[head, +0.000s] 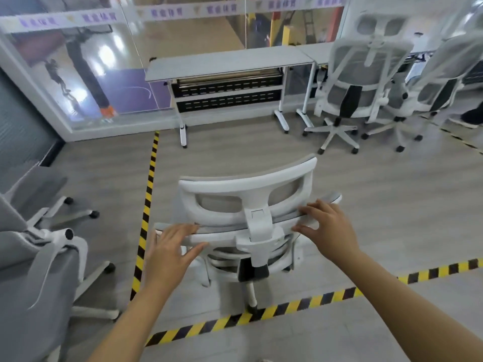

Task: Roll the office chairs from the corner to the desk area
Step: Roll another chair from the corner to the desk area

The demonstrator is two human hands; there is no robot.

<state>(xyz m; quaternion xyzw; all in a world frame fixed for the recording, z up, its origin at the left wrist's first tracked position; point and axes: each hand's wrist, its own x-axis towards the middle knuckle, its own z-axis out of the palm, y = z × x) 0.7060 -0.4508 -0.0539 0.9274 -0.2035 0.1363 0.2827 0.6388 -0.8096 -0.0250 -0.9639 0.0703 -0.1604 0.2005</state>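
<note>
Left hand [170,246] and right hand [329,226] each clasped the backrest top edge of the white mesh office chair [248,184], fingers over, thumbs under. Chair stood at frame centre, just right of the hazard tape [150,184]. Desk [224,62] at upper centre; second chair [350,82] at upper right.

Chair [248,205] between the hands: seat and wheels hidden under its backrest, one leg shows. Left hand [170,246], right hand [326,228]: smeared by blur, so clasping the rim or only touching it, cannot tell. Forearms cut by bottom edge. Second chair [39,257], left of left hand: cut by left edge. Far chairs [350,82] beyond right hand: blurred. Banner [167,13] lettering far ahead: unreadable.
</note>
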